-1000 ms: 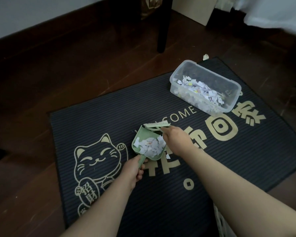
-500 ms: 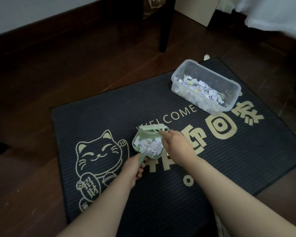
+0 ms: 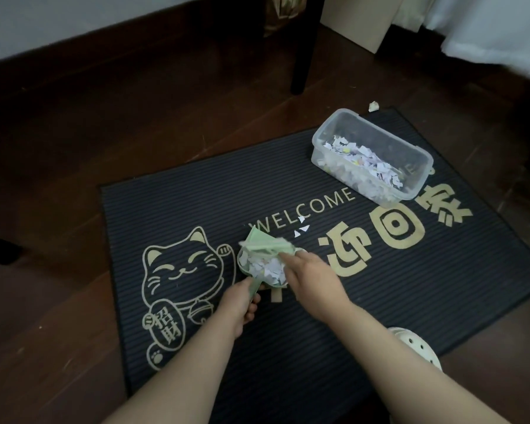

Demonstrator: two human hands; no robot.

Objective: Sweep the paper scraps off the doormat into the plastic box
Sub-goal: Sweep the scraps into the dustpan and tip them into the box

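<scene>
Head view: the left hand point(image 3: 240, 302) grips the handle of the green dustpan point(image 3: 244, 268), which is heaped with paper scraps point(image 3: 266, 266). The right hand point(image 3: 308, 278) grips a small green brush point(image 3: 265, 246), blurred, lying across the pan's far lip. Against 1 second ago, the brush head has swung from the pan's 1 o'clock corner towards 11 o'clock, and the pan sits further below the WELCOME lettering. 3 loose scraps point(image 3: 300, 229) now show on the doormat point(image 3: 172, 215) at 1 o'clock of the pan. The plastic box point(image 3: 423, 179), part filled, stands well apart at 2 o'clock. This load looks gathered; those 3 likely need 1 more sweep before tipping
</scene>
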